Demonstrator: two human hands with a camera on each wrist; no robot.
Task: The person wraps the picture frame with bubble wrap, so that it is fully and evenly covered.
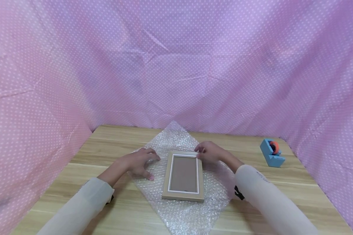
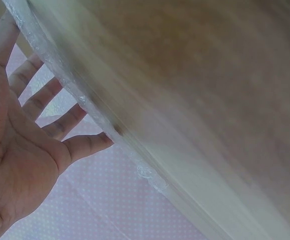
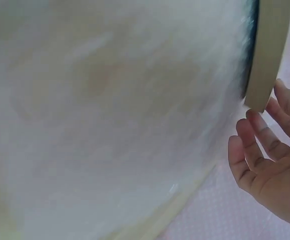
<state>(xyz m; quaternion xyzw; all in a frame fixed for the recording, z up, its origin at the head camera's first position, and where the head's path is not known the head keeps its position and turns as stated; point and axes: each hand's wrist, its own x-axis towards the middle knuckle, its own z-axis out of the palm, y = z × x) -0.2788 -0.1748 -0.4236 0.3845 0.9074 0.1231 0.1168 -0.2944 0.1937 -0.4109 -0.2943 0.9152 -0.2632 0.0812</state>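
Observation:
A picture frame [image 1: 183, 176] with a pale wood border, a white inner edge and a brown-grey middle lies flat on a sheet of bubble wrap [image 1: 176, 140]. My left hand [image 1: 141, 163], fingers spread, rests on the wrap left of the frame; in the left wrist view, its fingers [image 2: 59, 125] reach the wrap's edge. At the frame's upper right corner is my right hand [image 1: 210, 152], fingers loosely bent. The right wrist view shows its fingertips [image 3: 255, 120] close against the frame's corner [image 3: 265, 75]; a firm grip is not visible.
A blue tape dispenser [image 1: 272, 153] with an orange roll stands at the table's right side. The wood-grain table [image 1: 106, 143] is bordered by pink dotted cloth [image 1: 176, 65] at the back and sides.

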